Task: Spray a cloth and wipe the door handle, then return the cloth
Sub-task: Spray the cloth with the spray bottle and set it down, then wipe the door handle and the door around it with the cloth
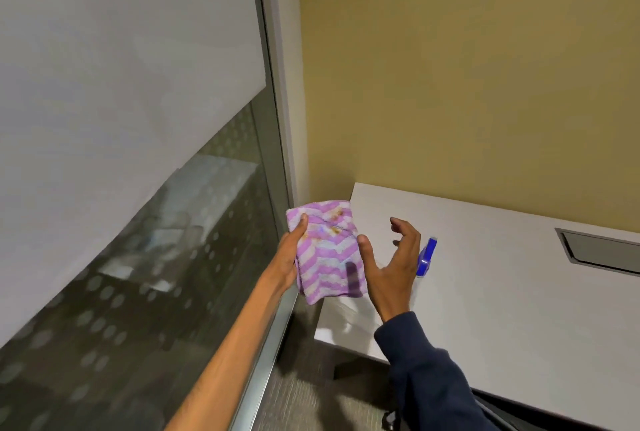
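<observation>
A folded cloth [327, 250] with pink and white zigzag stripes and a few brown stains is held up in my left hand [294, 247], thumb on its upper left corner. Just right of the cloth, my right hand [391, 264] hovers with fingers spread and holds nothing. Behind that hand, the blue head of a spray bottle [426, 257] shows on the white table [502, 285]; the rest of the bottle is hidden. No door handle is in view.
A glass partition [138, 257] with a frosted upper pane and dotted lower pane fills the left, framed in grey metal [277, 139]. A yellow wall [467, 67] stands behind the table. A grey cable hatch [602, 250] sits in the tabletop at right. Carpet lies below.
</observation>
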Demonstrator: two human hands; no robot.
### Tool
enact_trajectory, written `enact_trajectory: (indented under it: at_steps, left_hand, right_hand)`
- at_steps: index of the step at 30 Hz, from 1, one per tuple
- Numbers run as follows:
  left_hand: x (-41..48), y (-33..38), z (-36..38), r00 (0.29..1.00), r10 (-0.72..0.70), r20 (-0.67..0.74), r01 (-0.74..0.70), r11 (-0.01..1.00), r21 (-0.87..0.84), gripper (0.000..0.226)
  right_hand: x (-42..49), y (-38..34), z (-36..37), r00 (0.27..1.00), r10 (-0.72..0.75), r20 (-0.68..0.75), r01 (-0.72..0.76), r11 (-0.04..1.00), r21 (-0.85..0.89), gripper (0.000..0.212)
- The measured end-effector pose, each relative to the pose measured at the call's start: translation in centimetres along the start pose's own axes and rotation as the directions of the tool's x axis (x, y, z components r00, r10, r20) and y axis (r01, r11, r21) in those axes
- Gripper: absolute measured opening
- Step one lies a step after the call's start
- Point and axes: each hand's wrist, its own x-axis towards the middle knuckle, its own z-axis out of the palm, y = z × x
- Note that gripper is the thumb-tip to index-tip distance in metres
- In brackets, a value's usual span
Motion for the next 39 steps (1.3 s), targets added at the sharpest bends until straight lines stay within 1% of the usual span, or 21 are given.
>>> enact_trajectory:
  at_steps: [3,5,7,11,14,15,16,18,19,20,22,24,27,28,31,33,35,39]
  left_hand:
    - [-3.5,1.6,-0.4,0.998,0.065,-0.026,-0.064,0.998,0.017,0.048]
    - [-5.8,2.7,-0.9,0.993,0.113,-0.031,-0.112,0.993,0.030,0.047]
    - [-7.9,3.8,-1.3,0.986,0.156,-0.059,-0.154,0.987,0.036,0.044]
    - [-12.3,5.6,-2.5,0.967,0.225,-0.117,-0.222,0.974,0.036,0.038]
    - [-16.2,5.6,-3.7,0.959,0.251,-0.131,-0.248,0.968,0.034,0.039]
    - [-17.7,5.5,-4.1,0.957,0.256,-0.139,-0.253,0.967,0.038,0.040]
    - [-19.2,5.2,-4.5,0.954,0.259,-0.151,-0.256,0.966,0.039,0.040]
    - [-22.3,4.7,-5.3,0.942,0.278,-0.188,-0.274,0.961,0.045,0.041]
    - [-23.8,4.4,-5.7,0.934,0.291,-0.206,-0.286,0.957,0.052,0.041]
    - [-25.3,4.0,-6.2,0.928,0.299,-0.221,-0.293,0.954,0.062,0.042]
    - [-28.5,3.2,-7.0,0.919,0.307,-0.248,-0.295,0.952,0.084,0.044]
    - [-31.7,2.2,-7.7,0.909,0.311,-0.276,-0.295,0.950,0.099,0.042]
    - [-36.8,0.9,-8.9,0.885,0.329,-0.329,-0.313,0.944,0.103,0.030]
    - [-38.5,0.4,-9.2,0.870,0.337,-0.359,-0.323,0.941,0.100,0.029]
    - [-43.4,-1.0,-10.2,0.796,0.389,-0.464,-0.374,0.918,0.128,0.044]
    - [-46.4,-1.9,-10.6,0.755,0.430,-0.495,-0.410,0.899,0.156,0.037]
    - [-49.1,-2.6,-10.8,0.723,0.459,-0.517,-0.434,0.883,0.177,0.037]
    - [-53.7,-4.1,-10.1,0.670,0.490,-0.557,-0.472,0.861,0.190,0.047]
  right_hand:
    - [0.1,-1.8,1.5,0.986,-0.007,0.166,0.003,1.000,0.021,0.071]
    - [-0.5,-3.0,2.3,0.970,-0.024,0.241,0.014,0.999,0.041,0.073]
    - [-1.6,-4.4,3.2,0.952,-0.015,0.306,-0.011,0.996,0.083,0.075]
    - [-4.3,-7.6,4.6,0.885,0.018,0.465,-0.131,0.969,0.211,0.080]
    - [-6.9,-10.0,4.5,0.830,0.026,0.557,-0.265,0.897,0.354,0.080]
    - [-8.0,-10.5,4.4,0.815,0.034,0.579,-0.323,0.855,0.404,0.079]
    - [-9.1,-10.9,4.3,0.804,0.041,0.593,-0.357,0.831,0.427,0.071]
    - [-11.2,-12.1,3.9,0.795,0.033,0.606,-0.348,0.843,0.411,0.044]
    - [-12.3,-12.6,3.7,0.790,0.019,0.612,-0.332,0.853,0.402,0.036]
    - [-13.4,-13.0,3.5,0.786,0.006,0.618,-0.317,0.862,0.395,0.031]
    - [-15.8,-13.8,3.1,0.774,-0.001,0.633,-0.320,0.862,0.393,0.033]
    - [-18.5,-14.7,2.5,0.752,0.001,0.659,-0.353,0.845,0.402,0.035]
    - [-22.8,-16.5,1.5,0.708,0.002,0.706,-0.412,0.813,0.411,0.034]
    - [-24.1,-17.2,1.1,0.694,-0.002,0.720,-0.427,0.804,0.414,0.030]
    - [-27.7,-19.3,0.0,0.659,-0.026,0.752,-0.472,0.764,0.439,0.020]
    - [-29.8,-20.5,-1.0,0.626,-0.030,0.780,-0.523,0.726,0.448,0.017]
    - [-31.5,-21.5,-1.9,0.589,-0.035,0.807,-0.575,0.684,0.449,0.016]
    - [-34.6,-22.9,-4.1,0.515,-0.065,0.855,-0.644,0.629,0.436,0.021]
